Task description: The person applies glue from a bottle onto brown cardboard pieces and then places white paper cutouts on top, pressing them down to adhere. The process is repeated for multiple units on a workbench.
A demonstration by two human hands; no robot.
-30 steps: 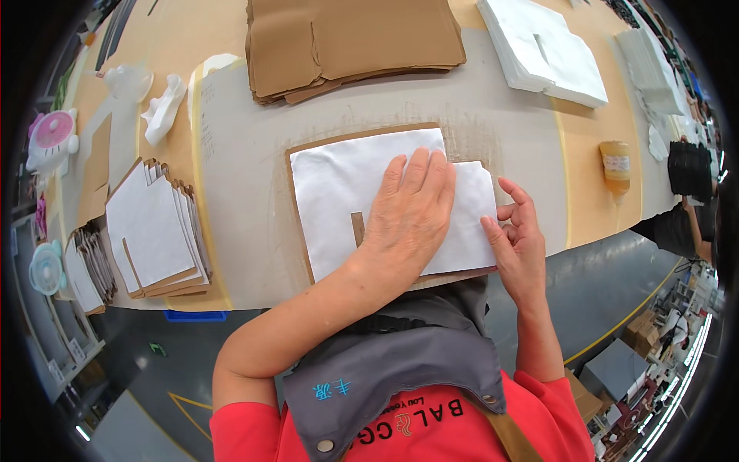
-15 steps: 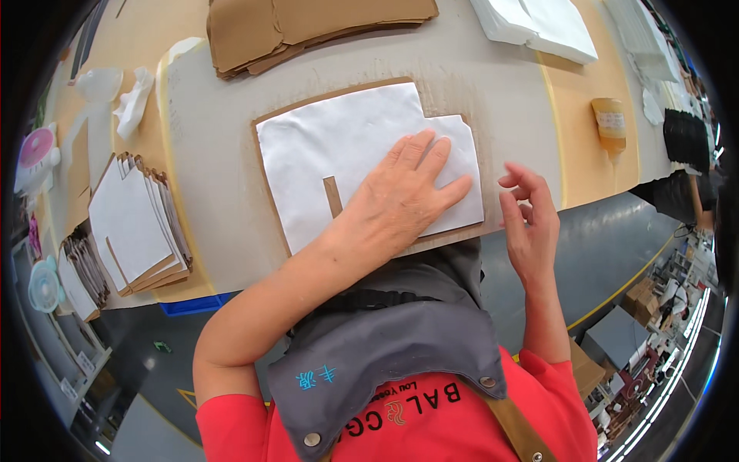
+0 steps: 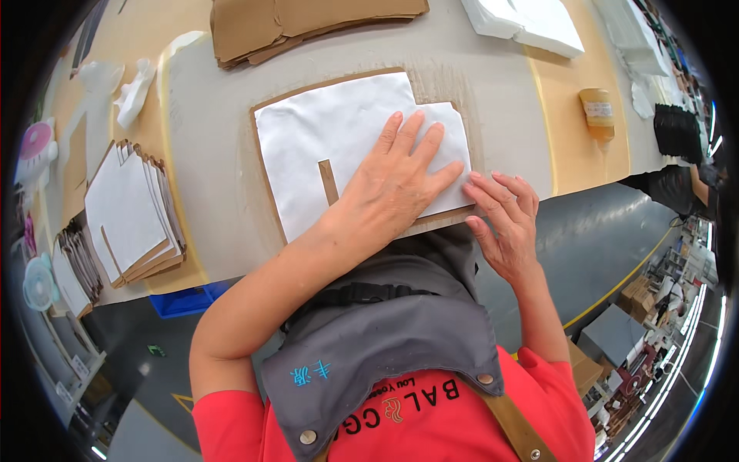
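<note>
White sheet [image 3: 308,127]: notched, slotted, faintly rippled, lying over a brown piece [image 3: 257,154] on the table [image 3: 212,154]. Our left hand [image 3: 396,173] spreads flat on it; our right hand [image 3: 504,222], fingers apart and bent, is at its right edge. We count one such sheet, one amber bottle [image 3: 598,114], two fans [image 3: 37,142].

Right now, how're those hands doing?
Left hand spread on white sheet. Right hand at sheet's right edge. Amber bottle off right, not in the way.

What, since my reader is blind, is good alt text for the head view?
A person's left hand lies spread on a flat, notched white sheet atop a flat brown sheet, the right hand at the white one's right edge; stacked brown sheets lie beyond.
</note>
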